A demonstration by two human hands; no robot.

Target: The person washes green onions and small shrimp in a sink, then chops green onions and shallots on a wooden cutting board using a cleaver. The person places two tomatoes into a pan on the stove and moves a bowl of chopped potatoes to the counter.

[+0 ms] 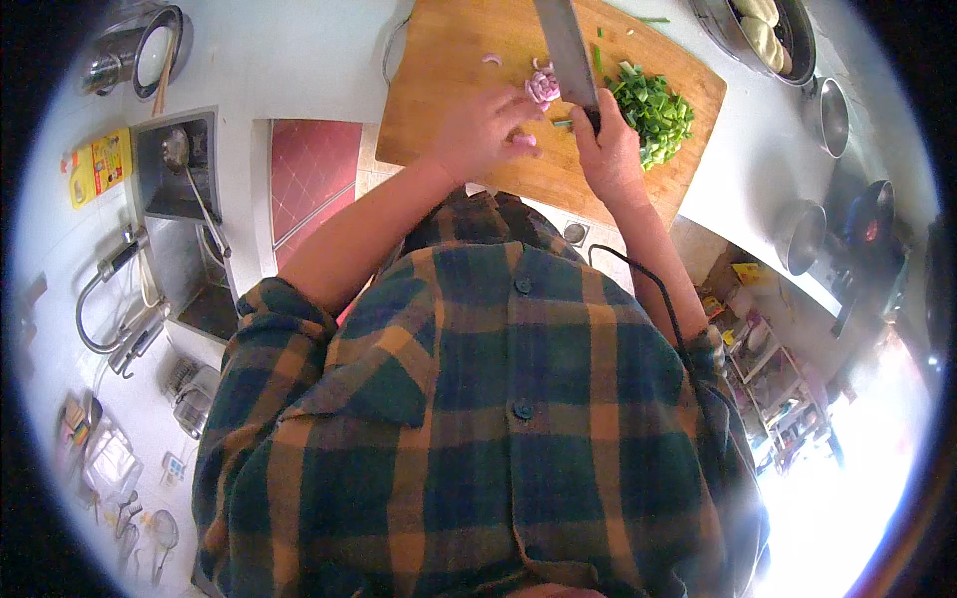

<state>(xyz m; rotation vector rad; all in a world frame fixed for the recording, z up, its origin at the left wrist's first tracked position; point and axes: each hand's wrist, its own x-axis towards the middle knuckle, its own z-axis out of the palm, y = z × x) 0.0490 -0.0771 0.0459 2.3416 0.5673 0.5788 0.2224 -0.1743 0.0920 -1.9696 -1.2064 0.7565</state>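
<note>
My right hand (609,153) grips the dark handle of a cleaver (570,56). Its broad steel blade points away from me over a wooden cutting board (448,67). Just left of the blade sits a small heap of sliced purple shallot or onion (543,86). My left hand (493,131), slightly blurred, is beside that heap with its fingers bent. A pink piece of shallot or onion (525,140) shows between its thumb and fingers; whether it is gripped is unclear. Chopped green scallion (654,112) lies piled right of the cleaver.
A pan with pale buns or dough pieces (762,34) stands at the upper right, near metal bowls (830,116). A wok (871,217) is farther right. At left is a sink (198,276) with a ladle (177,149) over it. A black cable (650,273) runs along my right arm.
</note>
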